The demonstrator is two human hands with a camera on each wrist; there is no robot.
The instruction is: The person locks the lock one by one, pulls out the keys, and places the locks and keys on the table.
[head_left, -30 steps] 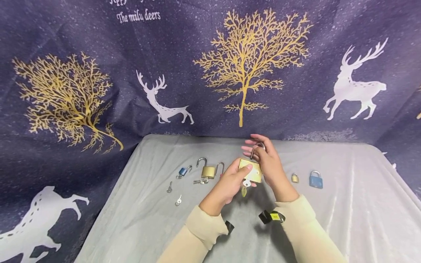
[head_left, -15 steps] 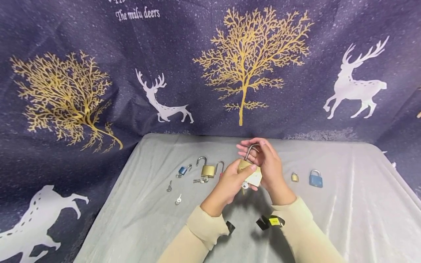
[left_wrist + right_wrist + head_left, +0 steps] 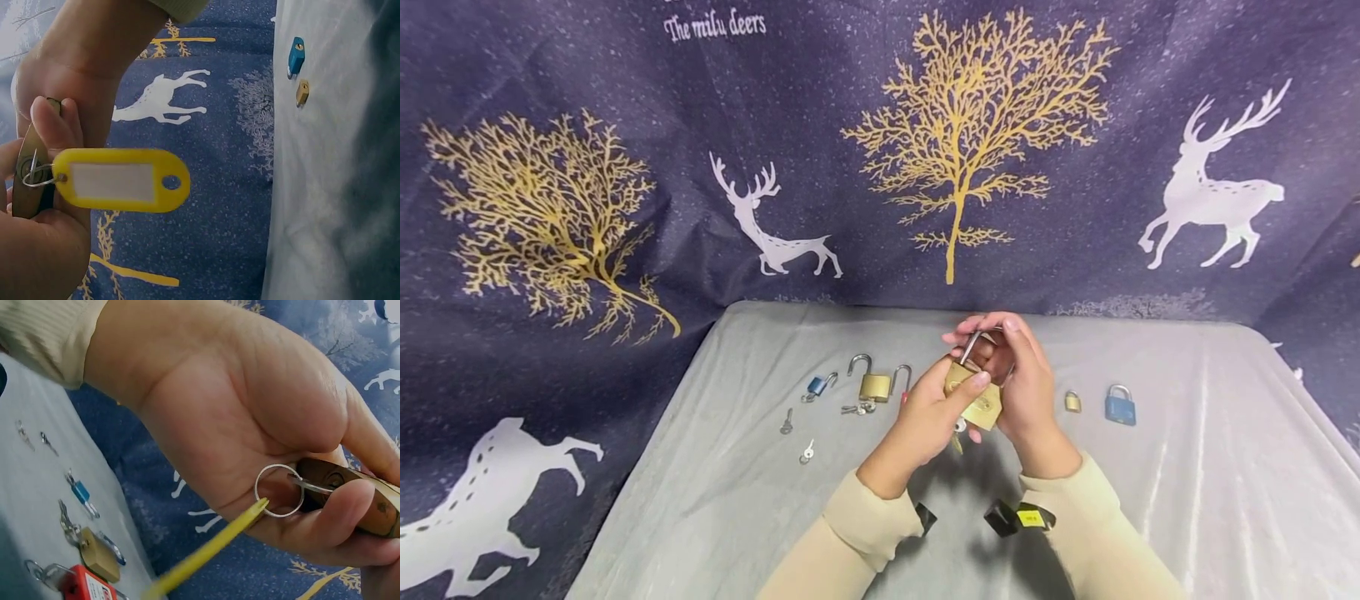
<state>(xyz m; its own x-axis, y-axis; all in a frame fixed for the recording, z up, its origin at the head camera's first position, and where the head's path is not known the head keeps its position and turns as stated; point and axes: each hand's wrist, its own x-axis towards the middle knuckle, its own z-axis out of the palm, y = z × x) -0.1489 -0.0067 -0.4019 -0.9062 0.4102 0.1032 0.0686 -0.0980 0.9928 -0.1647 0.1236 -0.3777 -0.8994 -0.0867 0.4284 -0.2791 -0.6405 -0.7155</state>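
My left hand (image 3: 921, 417) grips the body of a large brass padlock (image 3: 973, 396), its thumb across the front face. My right hand (image 3: 1026, 379) curls round the raised shackle (image 3: 972, 345), with the thumb near its top. One shackle leg enters the body; the other end is hidden by the right hand. A key sits in the padlock's underside. From its ring (image 3: 279, 490) hangs a yellow key tag (image 3: 122, 180), seen face on in the left wrist view and edge on in the right wrist view.
Left on the grey-covered table (image 3: 715, 517) lie a small blue padlock (image 3: 817, 386), a brass padlock (image 3: 874, 387) with keys, a red padlock (image 3: 90, 584) and loose keys (image 3: 787, 422). To the right stand a small brass padlock (image 3: 1072, 402) and a blue padlock (image 3: 1120, 408).
The padlock has tilted in my left hand, and its shackle has turned. My right thumb has moved up to the shackle's top, with the fingers behind it. The loose things on the table have not moved.
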